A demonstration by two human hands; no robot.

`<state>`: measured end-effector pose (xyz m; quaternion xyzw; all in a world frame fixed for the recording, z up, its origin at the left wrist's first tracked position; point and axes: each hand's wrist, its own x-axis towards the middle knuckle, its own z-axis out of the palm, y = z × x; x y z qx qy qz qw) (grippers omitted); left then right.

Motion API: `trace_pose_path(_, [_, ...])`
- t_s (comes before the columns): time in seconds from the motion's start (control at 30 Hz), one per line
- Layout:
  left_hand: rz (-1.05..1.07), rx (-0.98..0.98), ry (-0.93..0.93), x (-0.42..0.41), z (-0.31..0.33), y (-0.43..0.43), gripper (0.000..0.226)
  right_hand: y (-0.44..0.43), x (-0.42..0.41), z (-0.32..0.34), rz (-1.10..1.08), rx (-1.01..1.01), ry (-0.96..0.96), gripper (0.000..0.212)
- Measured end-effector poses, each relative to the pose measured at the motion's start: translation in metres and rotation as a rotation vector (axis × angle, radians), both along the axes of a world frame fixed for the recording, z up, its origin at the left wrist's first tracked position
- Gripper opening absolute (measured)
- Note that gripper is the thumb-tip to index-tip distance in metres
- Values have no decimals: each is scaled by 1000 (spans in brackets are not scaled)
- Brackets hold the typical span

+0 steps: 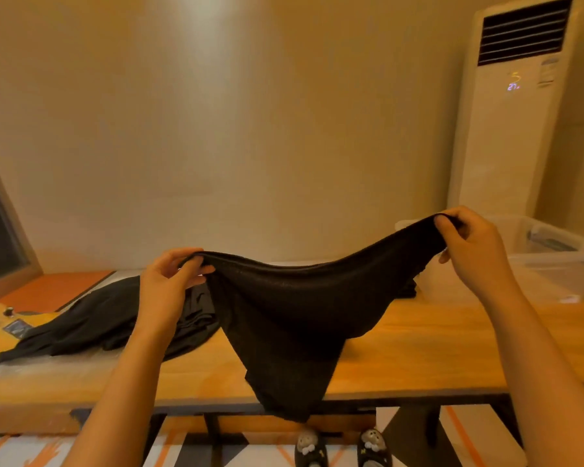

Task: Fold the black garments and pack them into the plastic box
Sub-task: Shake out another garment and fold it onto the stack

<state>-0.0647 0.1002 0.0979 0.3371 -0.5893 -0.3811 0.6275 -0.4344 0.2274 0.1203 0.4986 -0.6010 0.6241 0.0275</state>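
I hold a black garment (294, 318) up above the wooden table (418, 348), stretched between both hands. My left hand (169, 284) pinches its top edge at the left. My right hand (469, 251) pinches the top edge at the right, higher up. The cloth sags in the middle and its lower end hangs past the table's front edge. More black garments (95, 318) lie in a loose pile on the table to the left, partly behind my left hand. A clear plastic box (550, 261) stands on the table's far right end.
A tall white air conditioner (509, 123) stands against the wall at the back right. A yellow device with knobs (4, 325) lies at the table's left end. My slippered feet (341, 446) show below the table's front edge on a patterned floor.
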Motion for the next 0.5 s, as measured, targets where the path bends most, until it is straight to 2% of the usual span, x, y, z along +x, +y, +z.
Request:
trace_pose_path(0.1, [18, -87, -13, 3, 38, 2, 14, 11, 2, 32, -32, -43, 39, 14])
trace_pose_path(0.3, [104, -325, 24, 14, 105, 23, 20, 45, 9, 97, -85, -266, 40, 13])
trace_pose_path(0.37, [100, -312, -26, 17, 107, 24, 20, 49, 6, 105, -59, -222, 50, 14])
trace_pose_path(0.5, [143, -221, -207, 17, 82, 4, 15, 33, 2, 93, -21, 9, 43, 18])
